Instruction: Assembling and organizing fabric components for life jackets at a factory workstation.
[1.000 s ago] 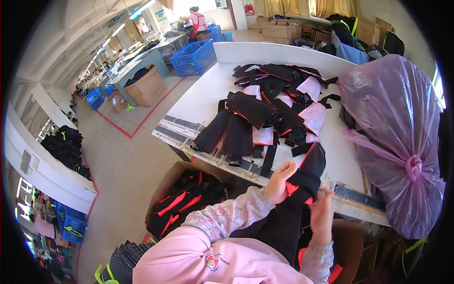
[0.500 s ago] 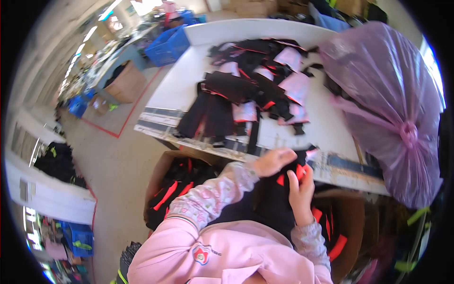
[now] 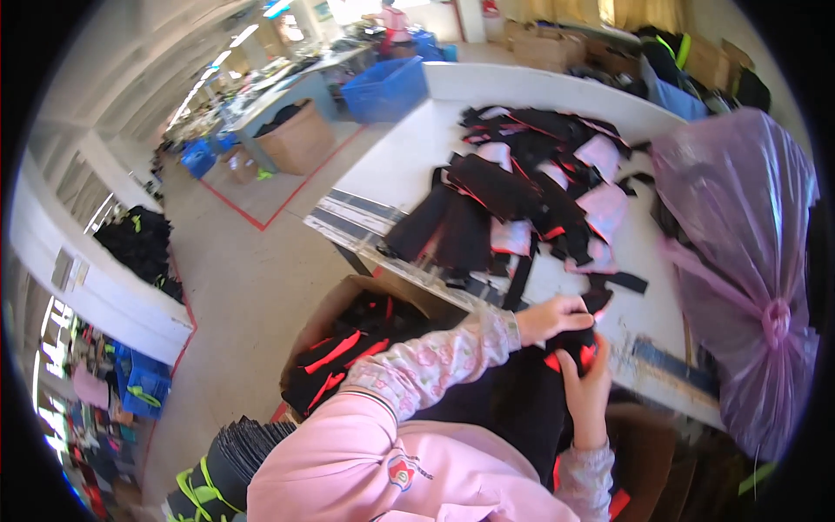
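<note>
Just over the table's front edge, both hands work on a black fabric piece (image 3: 577, 337) with orange-red trim. My left hand (image 3: 552, 319) comes in from the left and pinches its upper part, fingers curled. Below and to the right, my right hand (image 3: 589, 391) grips the trimmed lower side between thumb and fingers. Part of the piece is hidden behind the fingers. Beyond my hands, a loose heap of black strips and pieces (image 3: 496, 187) with orange edges and pale pink patches lies on the white table (image 3: 378, 170).
A tied, translucent purple bag (image 3: 739, 226) bulges over the table's right side. Under the front edge, an open carton (image 3: 323, 306) holds black and orange pieces; another carton (image 3: 648, 444) is at right. Left of me is a black stack (image 3: 248, 452) with yellow-green ties. A blue crate (image 3: 383, 91) stands beyond.
The view has swung, so the table and bag sit farther right and lower. My left hand's fingers, stretched out over the fabric before, are now curled onto it.
</note>
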The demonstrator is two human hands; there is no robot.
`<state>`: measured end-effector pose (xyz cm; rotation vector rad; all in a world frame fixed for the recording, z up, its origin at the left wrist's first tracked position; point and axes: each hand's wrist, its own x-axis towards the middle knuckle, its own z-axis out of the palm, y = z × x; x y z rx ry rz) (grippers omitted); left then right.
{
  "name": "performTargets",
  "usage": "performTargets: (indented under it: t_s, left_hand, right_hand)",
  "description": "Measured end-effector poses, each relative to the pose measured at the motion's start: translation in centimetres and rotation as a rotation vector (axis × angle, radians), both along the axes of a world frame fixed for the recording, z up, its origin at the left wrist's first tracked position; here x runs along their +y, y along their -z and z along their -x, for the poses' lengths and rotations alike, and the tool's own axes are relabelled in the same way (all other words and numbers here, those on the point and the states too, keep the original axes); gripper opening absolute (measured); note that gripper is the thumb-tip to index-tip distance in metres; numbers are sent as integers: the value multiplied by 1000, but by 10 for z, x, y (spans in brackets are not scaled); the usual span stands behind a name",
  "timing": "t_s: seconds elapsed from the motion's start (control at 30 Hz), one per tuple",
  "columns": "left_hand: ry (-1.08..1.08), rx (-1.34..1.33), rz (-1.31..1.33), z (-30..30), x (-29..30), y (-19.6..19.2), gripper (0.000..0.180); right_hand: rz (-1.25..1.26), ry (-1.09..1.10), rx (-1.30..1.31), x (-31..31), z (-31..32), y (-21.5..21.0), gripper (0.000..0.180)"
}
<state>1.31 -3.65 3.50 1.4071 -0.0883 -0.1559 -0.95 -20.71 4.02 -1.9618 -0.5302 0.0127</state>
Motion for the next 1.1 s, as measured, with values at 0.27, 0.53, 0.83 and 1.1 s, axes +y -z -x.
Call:
performTargets:
  t_s: [0.27, 0.53, 0.83, 1.1]
  left_hand:
    - [-751, -503, -854, -45, 34, -2, 30]
    - [-836, -591, -1003, -80, 69, -16, 37]
    - [-863, -496, -1040, -109, 122, -32, 41]
    - [-336, -295, -714, -82, 153, -31, 39]
  right_hand:
    - [-167, -363, 506, 11, 6, 12, 37]
    - [-250, -487, 615, -39, 48, -14, 37]
    - [-189, -534, 856, -129, 86, -22, 27]
    - [1256, -320, 293, -337, 164, 123, 48]
